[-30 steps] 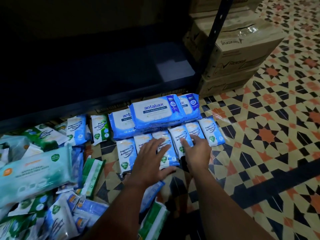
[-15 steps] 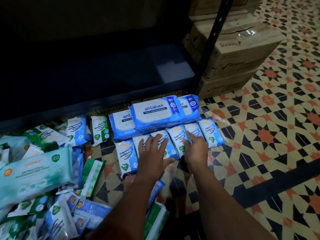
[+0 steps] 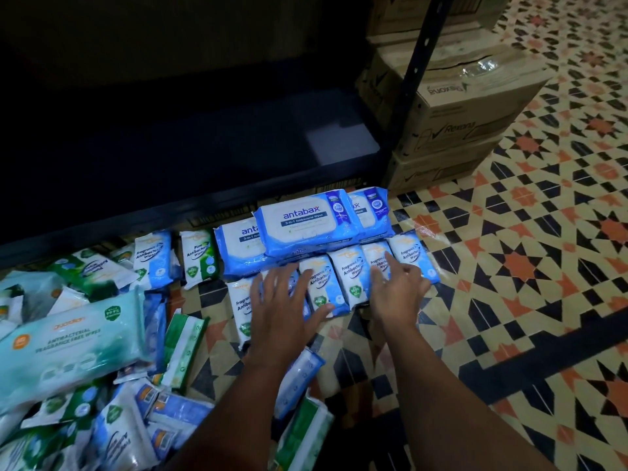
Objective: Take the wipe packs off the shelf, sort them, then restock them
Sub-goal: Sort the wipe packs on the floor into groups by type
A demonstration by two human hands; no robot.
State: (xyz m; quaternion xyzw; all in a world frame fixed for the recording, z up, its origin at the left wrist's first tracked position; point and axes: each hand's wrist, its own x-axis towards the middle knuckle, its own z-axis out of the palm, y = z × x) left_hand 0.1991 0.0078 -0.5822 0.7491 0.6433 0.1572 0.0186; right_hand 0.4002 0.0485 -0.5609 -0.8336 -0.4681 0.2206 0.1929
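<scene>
A row of small blue "Fragrance Free Antibacterial" wipe packs (image 3: 350,277) lies side by side on the tiled floor. Behind it sit large blue Antabax packs (image 3: 306,222), one stacked on others. My left hand (image 3: 282,304) rests flat with spread fingers on the left packs of the row. My right hand (image 3: 397,287) touches the right packs with straight fingers. A jumbled heap of mixed green, blue and teal packs (image 3: 78,351) fills the lower left. The dark bottom shelf (image 3: 204,147) stands bare behind the packs.
A black shelf upright (image 3: 414,76) rises at the shelf's right end. Stacked cardboard Rexona boxes (image 3: 458,110) stand just right of it. Patterned floor tiles (image 3: 526,266) stretch to the right. A green pine pack (image 3: 198,256) stands left of the Antabax packs.
Both hands slid forward over the row of small blue packs, nudging them closer to the Antabax packs. The left hand now lies flatter on the packs.
</scene>
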